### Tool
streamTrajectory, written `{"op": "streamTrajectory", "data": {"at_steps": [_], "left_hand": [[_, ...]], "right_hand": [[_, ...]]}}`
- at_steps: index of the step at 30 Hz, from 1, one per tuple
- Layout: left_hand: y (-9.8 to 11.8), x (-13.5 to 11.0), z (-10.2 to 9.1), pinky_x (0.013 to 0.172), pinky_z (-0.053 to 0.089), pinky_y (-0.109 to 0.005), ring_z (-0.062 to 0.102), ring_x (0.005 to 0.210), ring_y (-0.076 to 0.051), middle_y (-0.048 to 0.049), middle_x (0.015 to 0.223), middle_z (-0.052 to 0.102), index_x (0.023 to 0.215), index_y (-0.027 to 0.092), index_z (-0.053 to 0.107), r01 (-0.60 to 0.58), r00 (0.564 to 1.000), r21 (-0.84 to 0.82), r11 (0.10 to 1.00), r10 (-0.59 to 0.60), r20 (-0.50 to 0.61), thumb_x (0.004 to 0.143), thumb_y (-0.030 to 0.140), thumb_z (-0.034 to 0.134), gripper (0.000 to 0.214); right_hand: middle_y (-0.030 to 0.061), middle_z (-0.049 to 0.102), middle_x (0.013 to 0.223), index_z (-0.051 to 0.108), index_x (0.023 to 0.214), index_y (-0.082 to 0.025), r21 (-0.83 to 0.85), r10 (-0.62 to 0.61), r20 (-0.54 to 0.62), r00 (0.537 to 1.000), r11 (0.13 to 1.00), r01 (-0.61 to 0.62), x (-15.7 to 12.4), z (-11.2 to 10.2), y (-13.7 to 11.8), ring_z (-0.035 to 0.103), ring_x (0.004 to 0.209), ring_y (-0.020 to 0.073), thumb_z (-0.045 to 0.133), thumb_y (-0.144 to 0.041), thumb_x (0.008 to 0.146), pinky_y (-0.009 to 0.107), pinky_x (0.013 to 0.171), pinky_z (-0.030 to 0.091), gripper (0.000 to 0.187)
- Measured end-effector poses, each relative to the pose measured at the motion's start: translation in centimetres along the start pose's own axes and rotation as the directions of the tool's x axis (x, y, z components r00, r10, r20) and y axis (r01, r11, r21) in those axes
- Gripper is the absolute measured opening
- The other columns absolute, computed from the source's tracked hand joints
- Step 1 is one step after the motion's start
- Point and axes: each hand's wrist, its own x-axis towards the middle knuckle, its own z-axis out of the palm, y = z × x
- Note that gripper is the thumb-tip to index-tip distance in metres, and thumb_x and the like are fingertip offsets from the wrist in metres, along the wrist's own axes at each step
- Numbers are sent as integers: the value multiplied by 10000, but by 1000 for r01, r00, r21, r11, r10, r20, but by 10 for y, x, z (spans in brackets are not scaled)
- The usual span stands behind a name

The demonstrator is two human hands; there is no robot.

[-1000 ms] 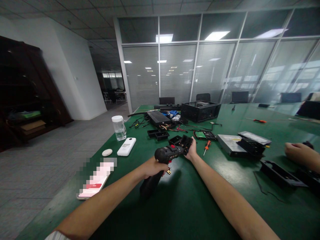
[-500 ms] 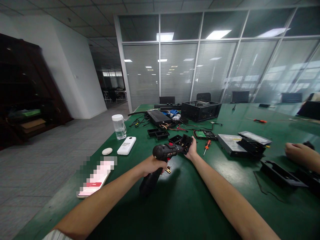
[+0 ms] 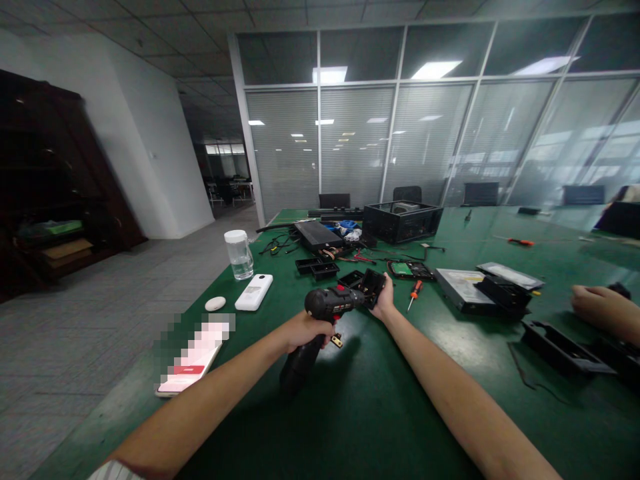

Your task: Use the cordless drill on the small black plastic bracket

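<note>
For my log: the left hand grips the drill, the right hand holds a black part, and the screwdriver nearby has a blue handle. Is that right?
Not quite: the head view shows the screwdriver beside the right hand has an orange handle, not blue. The left hand grips the drill and the right hand holds the black part.

Matt plastic drill (image 3: 324, 304), glossy tabletop (image 3: 370, 387)

An office, shown by the glass partition (image 3: 353, 147) with blinds, ceiling panels (image 3: 280, 13) and chairs (image 3: 481, 194) around a long table (image 3: 380, 413).
</note>
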Motion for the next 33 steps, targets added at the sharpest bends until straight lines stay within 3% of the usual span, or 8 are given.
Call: {"op": "streamTrajectory", "data": {"at_steps": [33], "left_hand": [[3, -1, 2, 502, 365, -237, 466, 488, -100, -3, 538, 512, 625, 108, 537, 10, 1000, 17, 1000, -10, -14, 558, 185, 532, 102]], "right_hand": [[48, 619, 613, 593, 730, -184, -10, 3, 5, 1000, 1000, -3, -2, 2, -1, 581, 556, 199, 307, -587, 735, 339, 529, 465, 494]]}}
